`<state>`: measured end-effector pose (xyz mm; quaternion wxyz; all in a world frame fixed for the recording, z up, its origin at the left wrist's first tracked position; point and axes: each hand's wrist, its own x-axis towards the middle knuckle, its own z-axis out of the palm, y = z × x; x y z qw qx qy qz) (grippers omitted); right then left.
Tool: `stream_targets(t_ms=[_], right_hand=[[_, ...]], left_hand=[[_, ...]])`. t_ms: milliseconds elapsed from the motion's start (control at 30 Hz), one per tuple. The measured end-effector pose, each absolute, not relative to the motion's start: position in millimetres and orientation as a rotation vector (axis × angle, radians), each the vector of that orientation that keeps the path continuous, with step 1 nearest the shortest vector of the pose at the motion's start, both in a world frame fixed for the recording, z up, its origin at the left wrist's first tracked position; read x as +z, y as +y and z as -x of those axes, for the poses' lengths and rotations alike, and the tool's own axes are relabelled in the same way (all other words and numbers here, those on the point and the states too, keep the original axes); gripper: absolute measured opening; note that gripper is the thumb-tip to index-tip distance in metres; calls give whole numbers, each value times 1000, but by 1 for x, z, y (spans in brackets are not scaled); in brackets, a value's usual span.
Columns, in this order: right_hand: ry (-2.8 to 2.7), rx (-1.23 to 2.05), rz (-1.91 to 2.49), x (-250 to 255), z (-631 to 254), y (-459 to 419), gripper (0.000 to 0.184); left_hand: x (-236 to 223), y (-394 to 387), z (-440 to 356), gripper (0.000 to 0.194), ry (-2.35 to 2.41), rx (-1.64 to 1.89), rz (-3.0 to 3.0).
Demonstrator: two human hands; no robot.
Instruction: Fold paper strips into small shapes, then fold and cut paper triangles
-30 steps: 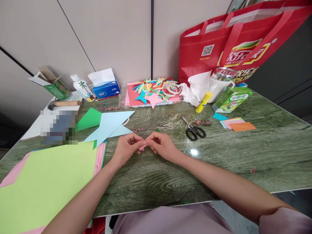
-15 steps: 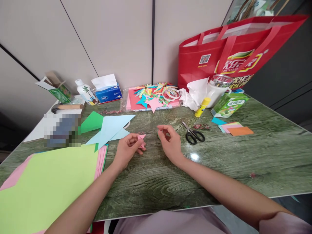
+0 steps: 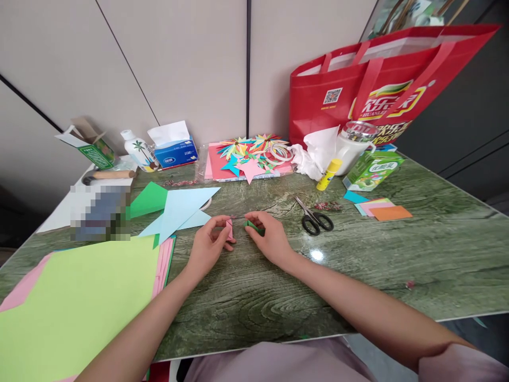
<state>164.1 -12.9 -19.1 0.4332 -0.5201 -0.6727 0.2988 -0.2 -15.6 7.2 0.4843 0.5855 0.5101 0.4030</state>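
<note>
My left hand (image 3: 210,237) pinches a small folded pink paper piece (image 3: 229,229) between thumb and fingers. Just across from it, my right hand (image 3: 270,236) is closed on a small folded green paper piece (image 3: 253,227), partly hidden by the fingers. The two pieces face each other a short gap apart, above the table. Black-handled scissors (image 3: 312,218) lie to the right of my right hand. Left of my left hand is a large light-blue paper star (image 3: 175,209), with a green paper shape (image 3: 150,200) beside it.
Stacked coloured sheets (image 3: 87,297) cover the table's left front. Behind my hands lie folded paper stars (image 3: 249,168). A glue stick (image 3: 329,175), a green drink carton (image 3: 371,172), a red bag (image 3: 318,101) and paper slips (image 3: 392,213) are to the right; a tissue box (image 3: 175,154) stands back left.
My right hand has moved left toward my left hand, and the green piece now shows more clearly. The pink piece has turned in my left fingers and appears narrower.
</note>
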Motion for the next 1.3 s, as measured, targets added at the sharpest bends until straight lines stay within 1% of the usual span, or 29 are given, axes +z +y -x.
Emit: stream_targets(t_ms=[133,200,267,467,600,733,1000,1167,1300], right_hand=[[-1379,1107,1133,-19,-161,-10,20],[-1265,1219,1076,-17,-160,-8,19],[-1169,1288,1027,-16,-160,-7,20],[-993,1433,882,-13,-162,-5,27],[-930,1505,809,-12,-160,-7,25],[-899,1523,768,-12,-158,-9,19],[-1078,1356,850,-12,-157,-10,15],[-1102,1391,825,-11,-157,-12,16],[-1131,1389,803,-9,-156,-15,16]], left_hand=[[0,-16,2,29,1261,988,-1548],[-2,-16,3,30,1280,1001,-1595],[-3,-16,2,30,1305,1006,-1642],[-4,-16,3,19,1295,955,-1866],[1,-16,2,16,1195,1016,-1971],[7,-16,0,16,1093,1039,-2025],[7,-17,1,15,1160,1101,-1966],[10,-19,0,18,1225,1049,-1701],[14,-20,-4,20,1149,1030,-1480]])
